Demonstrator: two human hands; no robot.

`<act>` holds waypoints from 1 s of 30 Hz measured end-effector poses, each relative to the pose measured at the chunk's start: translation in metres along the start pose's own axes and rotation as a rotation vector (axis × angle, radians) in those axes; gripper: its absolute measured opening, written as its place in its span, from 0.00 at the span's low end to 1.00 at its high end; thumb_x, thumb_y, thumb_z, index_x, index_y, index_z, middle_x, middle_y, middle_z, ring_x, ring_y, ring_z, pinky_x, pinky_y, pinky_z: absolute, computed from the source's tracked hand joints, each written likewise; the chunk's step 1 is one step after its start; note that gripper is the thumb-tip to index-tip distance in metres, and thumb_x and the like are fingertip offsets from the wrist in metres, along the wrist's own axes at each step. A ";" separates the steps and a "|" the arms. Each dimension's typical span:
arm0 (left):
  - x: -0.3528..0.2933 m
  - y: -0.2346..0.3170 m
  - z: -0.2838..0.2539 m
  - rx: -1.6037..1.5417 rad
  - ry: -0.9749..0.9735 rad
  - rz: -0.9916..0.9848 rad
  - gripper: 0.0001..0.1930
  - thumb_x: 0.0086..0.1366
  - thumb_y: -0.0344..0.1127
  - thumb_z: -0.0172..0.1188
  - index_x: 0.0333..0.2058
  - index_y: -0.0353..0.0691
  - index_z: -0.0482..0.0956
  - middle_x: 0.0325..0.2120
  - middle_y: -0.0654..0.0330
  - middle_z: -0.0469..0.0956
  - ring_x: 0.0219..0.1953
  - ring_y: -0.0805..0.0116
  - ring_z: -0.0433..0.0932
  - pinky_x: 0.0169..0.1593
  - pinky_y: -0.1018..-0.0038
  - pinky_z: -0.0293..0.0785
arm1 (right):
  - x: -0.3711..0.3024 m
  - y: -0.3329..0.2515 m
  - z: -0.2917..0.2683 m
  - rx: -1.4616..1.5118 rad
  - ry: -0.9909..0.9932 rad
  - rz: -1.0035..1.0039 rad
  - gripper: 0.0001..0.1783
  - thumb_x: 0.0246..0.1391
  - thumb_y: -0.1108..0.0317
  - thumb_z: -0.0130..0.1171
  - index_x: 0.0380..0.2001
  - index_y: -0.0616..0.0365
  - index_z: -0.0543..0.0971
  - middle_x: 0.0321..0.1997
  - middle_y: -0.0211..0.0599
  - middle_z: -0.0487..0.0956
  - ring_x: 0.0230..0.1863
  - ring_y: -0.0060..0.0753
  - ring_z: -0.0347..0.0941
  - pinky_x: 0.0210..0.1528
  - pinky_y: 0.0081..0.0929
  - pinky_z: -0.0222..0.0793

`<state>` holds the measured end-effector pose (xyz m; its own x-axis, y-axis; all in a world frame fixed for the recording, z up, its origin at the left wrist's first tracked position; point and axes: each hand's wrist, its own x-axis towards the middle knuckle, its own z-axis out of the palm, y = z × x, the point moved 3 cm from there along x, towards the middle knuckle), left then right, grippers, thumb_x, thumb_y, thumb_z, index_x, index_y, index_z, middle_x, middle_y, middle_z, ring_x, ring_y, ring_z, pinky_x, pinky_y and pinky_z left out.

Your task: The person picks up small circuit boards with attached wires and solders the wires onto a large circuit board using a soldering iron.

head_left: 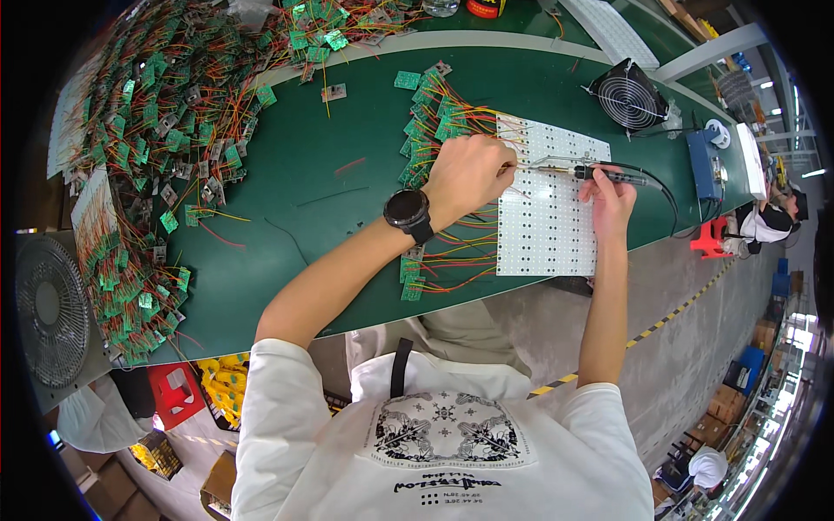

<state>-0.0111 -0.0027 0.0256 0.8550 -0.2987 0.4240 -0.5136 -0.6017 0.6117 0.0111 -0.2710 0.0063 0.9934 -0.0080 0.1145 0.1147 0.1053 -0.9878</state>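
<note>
A white panel (547, 230) with rows of small dark marks lies on the green table. Along its left side, small green circuit boards (410, 269) trail red and yellow wires (465, 252) onto its edge. My left hand (469, 178), a black watch on its wrist, is closed in a pinch over the panel's upper left part; what its fingertips grip is too small to make out. In my right hand (608, 201) is a soldering iron (621, 176), held over the panel with its tip pointing left toward my left fingertips.
A big heap of wired circuit boards (165, 113) covers the table's left end. At the back right stand a black fan (627, 97) and a blue soldering station (705, 165). Another white panel (608, 30) lies at the far edge. A grey fan (52, 308) stands left.
</note>
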 end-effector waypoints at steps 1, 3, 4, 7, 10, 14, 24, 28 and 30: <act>0.000 0.000 0.000 0.002 -0.003 -0.006 0.04 0.51 0.32 0.61 0.25 0.39 0.82 0.22 0.56 0.80 0.25 0.55 0.79 0.28 0.64 0.73 | 0.000 0.000 0.000 -0.007 -0.001 -0.003 0.10 0.54 0.73 0.60 0.36 0.70 0.77 0.22 0.40 0.78 0.19 0.28 0.73 0.22 0.20 0.65; 0.000 0.000 0.000 0.002 -0.009 -0.014 0.04 0.51 0.32 0.61 0.25 0.39 0.82 0.22 0.56 0.80 0.25 0.55 0.78 0.28 0.64 0.73 | -0.001 0.000 0.000 -0.012 -0.001 0.002 0.10 0.54 0.73 0.60 0.36 0.70 0.77 0.22 0.40 0.78 0.19 0.28 0.73 0.22 0.20 0.65; -0.001 0.000 0.001 0.002 -0.001 -0.009 0.04 0.51 0.31 0.61 0.25 0.39 0.82 0.22 0.56 0.80 0.25 0.55 0.78 0.28 0.64 0.73 | -0.001 0.000 0.000 -0.009 -0.005 -0.005 0.10 0.54 0.73 0.60 0.36 0.70 0.77 0.22 0.40 0.78 0.19 0.28 0.73 0.22 0.20 0.65; -0.001 -0.001 0.001 0.010 0.000 -0.012 0.04 0.51 0.31 0.61 0.25 0.39 0.81 0.22 0.56 0.80 0.25 0.55 0.78 0.28 0.64 0.73 | -0.001 -0.001 0.002 -0.013 -0.013 -0.008 0.10 0.54 0.73 0.59 0.36 0.69 0.77 0.22 0.40 0.78 0.19 0.29 0.73 0.22 0.20 0.65; -0.001 -0.001 0.001 0.016 0.003 -0.012 0.04 0.51 0.31 0.61 0.24 0.39 0.81 0.22 0.56 0.80 0.25 0.55 0.78 0.28 0.64 0.73 | -0.002 -0.001 0.002 -0.023 -0.014 -0.004 0.09 0.55 0.73 0.59 0.37 0.69 0.77 0.22 0.40 0.78 0.19 0.29 0.73 0.22 0.21 0.65; -0.002 0.000 0.001 0.010 0.010 -0.006 0.04 0.51 0.32 0.61 0.25 0.39 0.82 0.21 0.56 0.79 0.24 0.54 0.78 0.28 0.64 0.73 | -0.002 -0.002 0.003 -0.039 -0.007 -0.002 0.09 0.54 0.73 0.59 0.37 0.69 0.77 0.22 0.40 0.78 0.19 0.29 0.73 0.22 0.21 0.65; -0.001 0.000 -0.001 0.018 0.011 -0.011 0.04 0.51 0.32 0.61 0.25 0.39 0.82 0.21 0.57 0.79 0.24 0.55 0.78 0.28 0.64 0.73 | 0.000 0.002 -0.003 0.038 0.018 -0.005 0.11 0.55 0.71 0.59 0.38 0.69 0.76 0.22 0.41 0.78 0.19 0.29 0.72 0.22 0.22 0.64; -0.001 0.007 -0.001 -0.005 0.023 -0.015 0.07 0.57 0.35 0.60 0.30 0.39 0.81 0.26 0.59 0.79 0.25 0.57 0.78 0.29 0.65 0.73 | 0.000 0.001 -0.005 0.056 0.044 0.021 0.11 0.55 0.70 0.59 0.38 0.69 0.77 0.21 0.41 0.77 0.18 0.29 0.72 0.21 0.22 0.63; -0.001 0.008 -0.004 -0.014 0.068 -0.018 0.08 0.59 0.37 0.59 0.32 0.39 0.81 0.29 0.59 0.78 0.26 0.58 0.78 0.29 0.65 0.73 | 0.000 0.001 -0.005 0.063 0.049 0.035 0.11 0.56 0.70 0.59 0.38 0.69 0.77 0.21 0.41 0.77 0.18 0.28 0.71 0.21 0.21 0.62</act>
<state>-0.0166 -0.0040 0.0328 0.8573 -0.2371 0.4570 -0.4998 -0.5957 0.6287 0.0113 -0.2758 0.0045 0.9960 -0.0517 0.0733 0.0810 0.1684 -0.9824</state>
